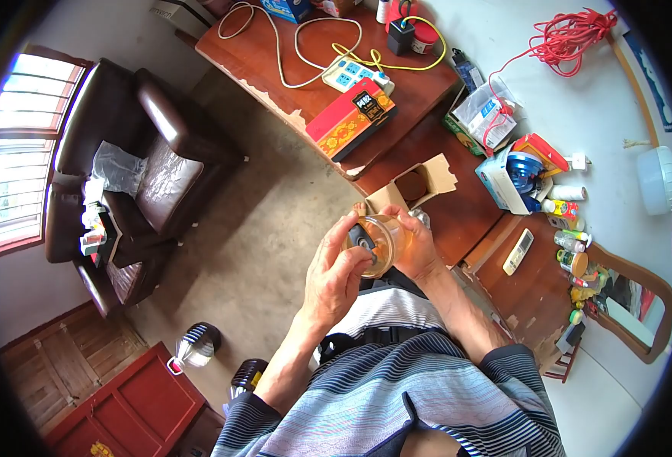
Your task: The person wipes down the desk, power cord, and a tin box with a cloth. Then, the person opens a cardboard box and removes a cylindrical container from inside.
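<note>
In the head view, a clear, amber-tinted round container [386,242] is held between my two hands in front of my waist. My left hand [334,268] has its fingers bent around a small dark object [361,239] at the container's left side. The fingers of my right hand [418,245] wrap round the container's right side. Just beyond my hands, an open cardboard box [436,177] with raised flaps sits on the reddish-brown table [469,199]. Whether the dark object is part of the container, I cannot tell.
A red box [351,116] and a power strip [355,76] lie on the table ahead. Bottles [572,263], a remote [518,251] and a mirror [644,320] are at the right. A brown armchair [170,179] stands at the left.
</note>
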`<action>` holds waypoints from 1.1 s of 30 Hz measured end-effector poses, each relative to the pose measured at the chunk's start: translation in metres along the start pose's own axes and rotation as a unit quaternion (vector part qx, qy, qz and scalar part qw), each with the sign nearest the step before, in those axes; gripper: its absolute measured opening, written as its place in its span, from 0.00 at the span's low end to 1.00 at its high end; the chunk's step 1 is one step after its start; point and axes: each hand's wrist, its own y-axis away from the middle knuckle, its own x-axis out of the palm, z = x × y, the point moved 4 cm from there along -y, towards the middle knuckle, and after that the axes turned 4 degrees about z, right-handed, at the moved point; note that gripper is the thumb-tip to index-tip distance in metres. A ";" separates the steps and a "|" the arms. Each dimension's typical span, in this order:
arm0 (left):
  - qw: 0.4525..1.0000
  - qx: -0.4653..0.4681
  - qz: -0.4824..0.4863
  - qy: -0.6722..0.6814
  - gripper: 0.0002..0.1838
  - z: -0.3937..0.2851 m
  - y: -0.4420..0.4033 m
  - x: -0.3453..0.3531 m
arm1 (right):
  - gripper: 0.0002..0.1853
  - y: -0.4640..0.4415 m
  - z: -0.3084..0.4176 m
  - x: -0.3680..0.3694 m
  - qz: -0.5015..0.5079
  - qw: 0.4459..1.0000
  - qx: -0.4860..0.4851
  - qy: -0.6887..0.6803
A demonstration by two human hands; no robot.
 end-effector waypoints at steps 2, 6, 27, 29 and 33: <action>1.000 -0.005 0.004 -0.004 0.06 0.000 0.000 -0.001 | 0.16 0.000 0.000 0.001 0.002 1.000 -0.002 0.005; 1.000 -0.007 0.010 0.003 0.08 -0.003 -0.004 -0.005 | 0.16 0.001 -0.001 0.000 0.001 1.000 -0.006 0.009; 0.971 -0.108 -0.022 0.212 0.10 0.026 0.011 -0.001 | 0.19 -0.002 -0.004 0.008 0.041 0.999 -0.014 0.018; 0.949 -0.135 -0.027 0.282 0.08 0.030 0.013 0.001 | 0.19 -0.001 -0.002 0.010 0.036 0.999 -0.003 0.032; 0.908 -0.167 -0.037 0.382 0.11 0.031 0.011 0.001 | 0.20 -0.002 -0.001 0.011 0.036 0.998 -0.002 0.049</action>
